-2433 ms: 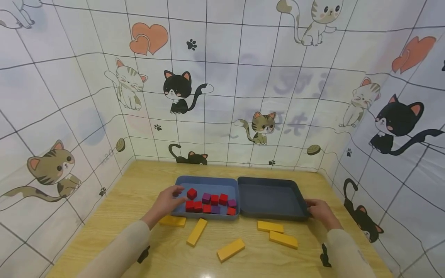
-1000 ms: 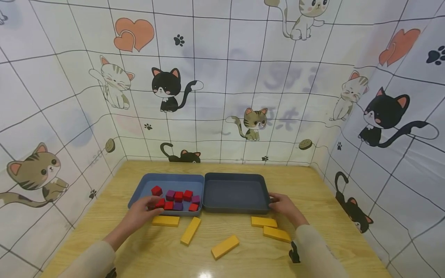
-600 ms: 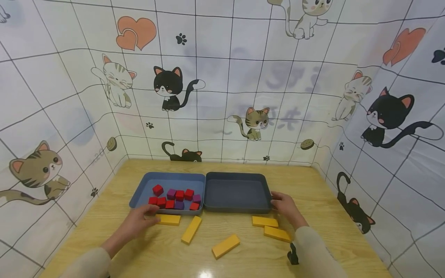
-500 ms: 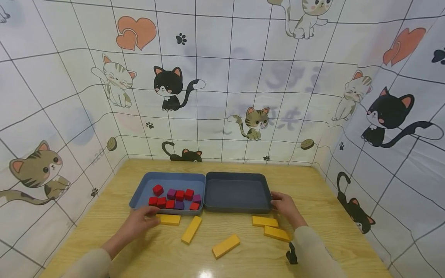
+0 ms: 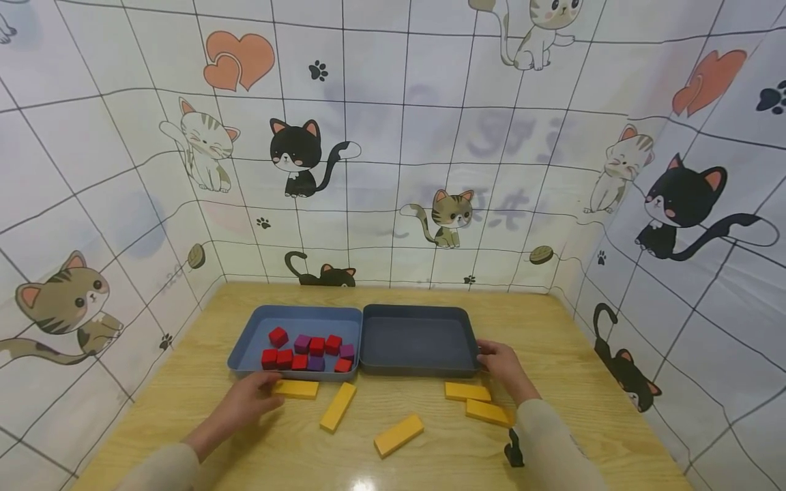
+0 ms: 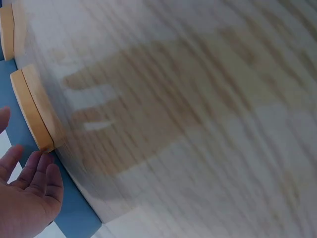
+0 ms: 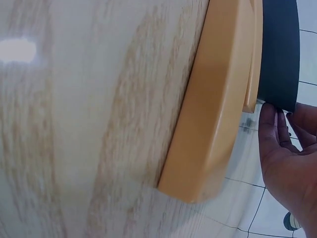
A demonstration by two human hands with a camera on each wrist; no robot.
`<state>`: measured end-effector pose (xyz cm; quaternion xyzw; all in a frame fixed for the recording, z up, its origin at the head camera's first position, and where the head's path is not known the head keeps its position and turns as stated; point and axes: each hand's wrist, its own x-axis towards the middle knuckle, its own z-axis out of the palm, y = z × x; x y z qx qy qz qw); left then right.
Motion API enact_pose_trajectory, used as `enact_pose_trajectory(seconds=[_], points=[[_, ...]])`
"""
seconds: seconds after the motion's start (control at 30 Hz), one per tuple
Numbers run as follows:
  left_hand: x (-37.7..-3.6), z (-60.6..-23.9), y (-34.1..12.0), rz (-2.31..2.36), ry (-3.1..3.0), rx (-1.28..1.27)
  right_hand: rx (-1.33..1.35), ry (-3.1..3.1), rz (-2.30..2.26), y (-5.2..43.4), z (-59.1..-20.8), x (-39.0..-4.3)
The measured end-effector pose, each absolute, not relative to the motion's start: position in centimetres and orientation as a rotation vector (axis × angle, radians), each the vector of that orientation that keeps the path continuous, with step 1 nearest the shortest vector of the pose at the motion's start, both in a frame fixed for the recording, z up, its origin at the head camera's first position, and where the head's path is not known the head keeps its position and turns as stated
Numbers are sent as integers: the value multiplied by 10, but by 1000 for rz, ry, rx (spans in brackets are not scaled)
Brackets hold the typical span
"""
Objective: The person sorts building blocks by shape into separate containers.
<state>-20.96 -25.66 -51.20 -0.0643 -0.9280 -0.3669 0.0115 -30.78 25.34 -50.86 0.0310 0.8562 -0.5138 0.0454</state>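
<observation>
My left hand is at the front left corner of a blue tray, fingers loosely bent. In the left wrist view its fingertips lie right at the end of a yellow block, close to the tray's blue wall. Red cubes and purple cubes sit in the blue tray. A dark grey tray with a bare floor stands against its right side. My right hand holds the dark tray's right edge; in the right wrist view its fingertips and thumb meet at that corner.
Other yellow blocks lie in front of the trays: a slanted block, one at the middle front, and two at the right, of which the nearer block touches the other. Cat-print cloth walls the wooden table.
Both trays have slid left along the table, the right hand staying at the dark tray's edge. The left hand has come from over the blue tray's cubes down to its front left corner.
</observation>
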Motion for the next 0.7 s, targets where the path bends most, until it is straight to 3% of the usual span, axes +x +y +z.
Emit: enact_pose_trajectory(seconds=[0.7], points=[[-215, -514, -245, -863, -2966, -345, 59, 2586, -1561, 253, -505, -304]])
